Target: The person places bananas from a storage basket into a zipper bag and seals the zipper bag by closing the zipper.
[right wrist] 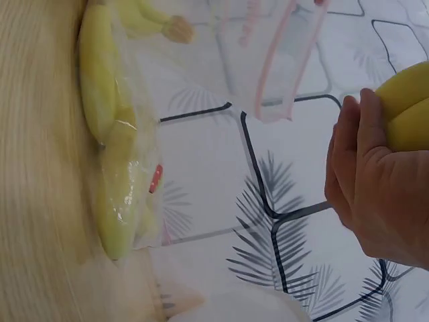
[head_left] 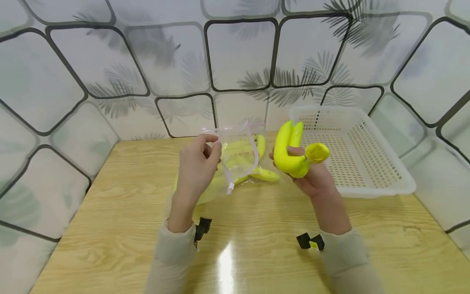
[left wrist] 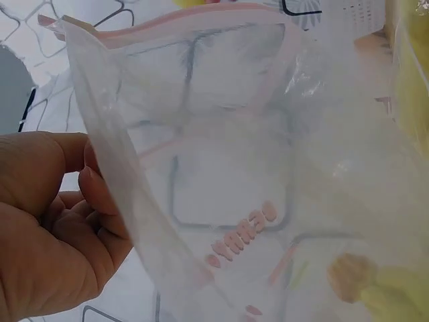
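My right hand (head_left: 312, 173) holds a bunch of yellow bananas (head_left: 284, 153) with a crinkled yellow stem end, raised above the table near the basket. In the right wrist view, my right hand (right wrist: 382, 194) curls around the bananas (right wrist: 410, 111) at the right edge. A clear zip bag (head_left: 240, 165) with pink trim stands open-mouthed at the middle, with several yellow bananas inside. My left hand (head_left: 198, 165) is at its left side. The left wrist view has my left hand (left wrist: 60, 228) with bent fingers pinching the edge of the bag (left wrist: 221, 154), which bears pink lettering.
A white perforated plastic basket (head_left: 382, 163) stands at the back right, beside the right hand. The wooden table (head_left: 257, 245) meets a patterned fabric wall (head_left: 240, 57) behind the bag and on both sides.
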Demonstrator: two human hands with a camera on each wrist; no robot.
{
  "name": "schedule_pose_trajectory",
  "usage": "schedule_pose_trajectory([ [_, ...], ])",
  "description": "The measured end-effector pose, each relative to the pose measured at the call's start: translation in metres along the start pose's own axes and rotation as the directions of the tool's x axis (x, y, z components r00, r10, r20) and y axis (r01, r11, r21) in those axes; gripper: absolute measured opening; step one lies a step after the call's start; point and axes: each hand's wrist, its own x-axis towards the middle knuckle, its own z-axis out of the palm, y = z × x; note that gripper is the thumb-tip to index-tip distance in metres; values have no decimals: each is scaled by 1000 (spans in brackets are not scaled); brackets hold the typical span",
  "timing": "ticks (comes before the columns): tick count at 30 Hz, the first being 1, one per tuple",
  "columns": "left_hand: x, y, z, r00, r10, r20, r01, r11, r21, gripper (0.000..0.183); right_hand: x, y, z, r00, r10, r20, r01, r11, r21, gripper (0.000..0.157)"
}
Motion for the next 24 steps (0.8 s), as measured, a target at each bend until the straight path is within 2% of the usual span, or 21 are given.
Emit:
schedule_pose_trajectory([
  [2, -4, -1, 2, 1000, 0, -5, 0, 1000, -1, 19, 3, 8, 5, 998, 65, -25, -67, 996, -57, 25],
  [5, -9, -2, 6, 1000, 7, -5, -7, 1000, 7, 20, 7, 21, 10, 987, 152, -57, -153, 988, -17, 28],
  [7, -10, -3, 9, 1000, 24, -5, -24, 1000, 16, 20, 10, 29, 11, 983, 170, -74, -171, 985, 0, 27],
  [11, -10, -3, 14, 997, 69, -19, -69, 997, 35, 19, 15, 41, 12, 978, 145, -153, -141, 989, 34, 31],
  [16, -8, -4, 20, 992, 120, -29, -118, 991, 57, 15, 20, 45, 11, 953, 149, -264, -173, 982, -70, 34],
  [20, -7, -5, 24, 989, 148, -22, -146, 986, 85, 13, 22, 44, 9, 956, 153, -252, -179, 980, -83, 30],
  [24, -5, -6, 25, 988, 152, -15, -150, 984, 91, 14, 23, 41, 6, 957, 80, -277, -120, 984, -130, 26],
])
